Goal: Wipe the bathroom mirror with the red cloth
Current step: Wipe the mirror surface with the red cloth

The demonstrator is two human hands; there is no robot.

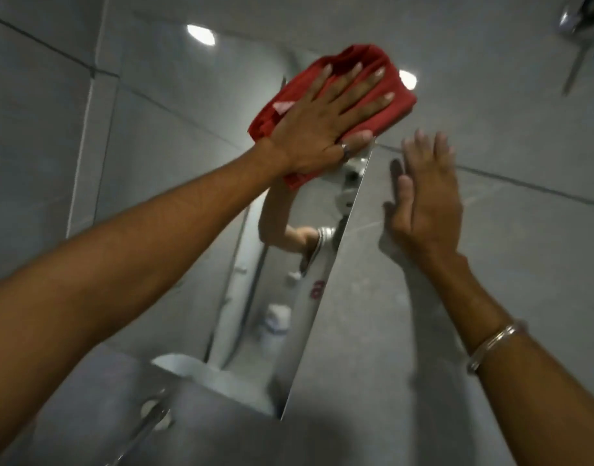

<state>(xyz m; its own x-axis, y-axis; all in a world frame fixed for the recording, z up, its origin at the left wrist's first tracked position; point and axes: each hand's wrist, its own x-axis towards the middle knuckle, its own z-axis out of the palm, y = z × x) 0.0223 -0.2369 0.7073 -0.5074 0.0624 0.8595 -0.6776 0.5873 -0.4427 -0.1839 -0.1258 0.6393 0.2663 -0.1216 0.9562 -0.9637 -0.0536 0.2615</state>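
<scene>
The bathroom mirror (188,183) hangs on the grey tiled wall, seen at a steep tilt, its right edge running from the middle down to the lower centre. A crumpled red cloth (369,62) lies flat against the mirror's upper right corner. My left hand (325,119) presses on the cloth with fingers spread and a ring on the thumb. My right hand (423,196) rests flat on the wall tile just right of the mirror's edge, fingers straight, holding nothing; a metal bangle (490,344) circles its wrist.
Chrome shower fittings (581,25) stick out at the top right. A chrome tap (151,418) and a white basin rim (188,364) show at the bottom. The mirror reflects ceiling lights, my arm and a white container.
</scene>
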